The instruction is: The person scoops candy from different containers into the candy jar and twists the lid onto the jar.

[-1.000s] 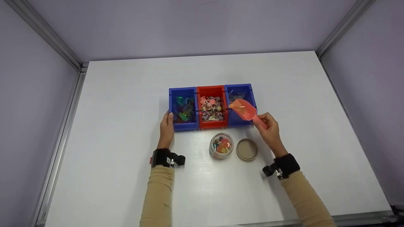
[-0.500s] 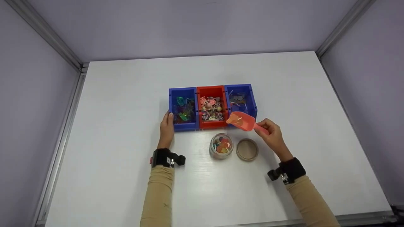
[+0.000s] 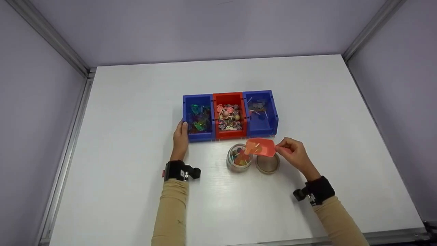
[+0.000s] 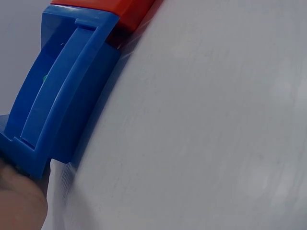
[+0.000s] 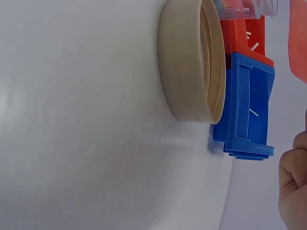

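Scoop [image 3: 261, 147] moved over one jar [image 3: 239, 157], right hand [image 3: 293, 153] gripping; left hand [image 3: 180, 138] flat against three bins [image 3: 230, 115].

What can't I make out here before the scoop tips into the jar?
- Scoop load: head view, too small to count; right wrist view cuts the scoop at the edge.
- Jar: its right rim is hidden under the scoop.
- Left hand on the left blue bin: left wrist view shows only a blurred corner.

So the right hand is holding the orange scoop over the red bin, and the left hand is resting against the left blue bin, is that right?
Not quite. The right hand holds the orange scoop over the open jar, not over the red bin, as the head view shows. The left hand does rest against the left blue bin.
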A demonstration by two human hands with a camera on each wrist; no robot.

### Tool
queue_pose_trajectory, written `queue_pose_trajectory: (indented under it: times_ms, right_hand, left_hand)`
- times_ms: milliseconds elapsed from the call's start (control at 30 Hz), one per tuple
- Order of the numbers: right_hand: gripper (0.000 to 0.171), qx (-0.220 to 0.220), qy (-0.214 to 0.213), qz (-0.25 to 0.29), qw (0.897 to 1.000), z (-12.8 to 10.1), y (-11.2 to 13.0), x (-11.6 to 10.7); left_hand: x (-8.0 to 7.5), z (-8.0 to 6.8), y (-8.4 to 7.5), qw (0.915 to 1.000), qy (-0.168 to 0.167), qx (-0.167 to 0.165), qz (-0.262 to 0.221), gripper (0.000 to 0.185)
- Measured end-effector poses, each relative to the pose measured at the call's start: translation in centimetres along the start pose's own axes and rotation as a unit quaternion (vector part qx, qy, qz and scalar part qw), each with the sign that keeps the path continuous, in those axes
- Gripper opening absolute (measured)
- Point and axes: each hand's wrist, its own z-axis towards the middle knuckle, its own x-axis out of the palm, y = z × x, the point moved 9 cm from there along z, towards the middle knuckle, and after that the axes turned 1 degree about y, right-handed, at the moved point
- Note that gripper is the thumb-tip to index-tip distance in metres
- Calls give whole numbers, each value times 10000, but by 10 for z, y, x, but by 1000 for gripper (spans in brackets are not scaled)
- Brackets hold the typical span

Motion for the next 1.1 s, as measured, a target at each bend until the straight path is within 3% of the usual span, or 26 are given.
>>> queue_pose_trajectory:
  times_ms: [267, 400, 567, 800, 967, 1100]
  right_hand:
    - [8, -50, 346, -313, 9989, -4, 36, 7]
    - [10, -104, 382, -577, 9975, -4, 42, 7]
    - [12, -482, 538, -946, 9929, -4, 45, 8]
    - [14, -784, 712, -1513, 9828, 0, 30, 7]
    - [15, -855, 837, -1913, 9742, 3, 38, 7]
    - [16, -922, 917, -2508, 9593, 6, 52, 11]
  left_hand:
    - [0, 0, 0, 10000, -10, 68, -9, 57]
    - [1, -2, 0, 10000, -43, 46, -71, 56]
    - [1, -3, -1, 10000, -45, 8, -17, 56]
    - [0, -2, 0, 9999, -58, -6, 111, 57]
    - [1, -2, 2, 9999, 5, -117, 82, 57]
    - [1, -2, 1, 9999, 41, -93, 8, 58]
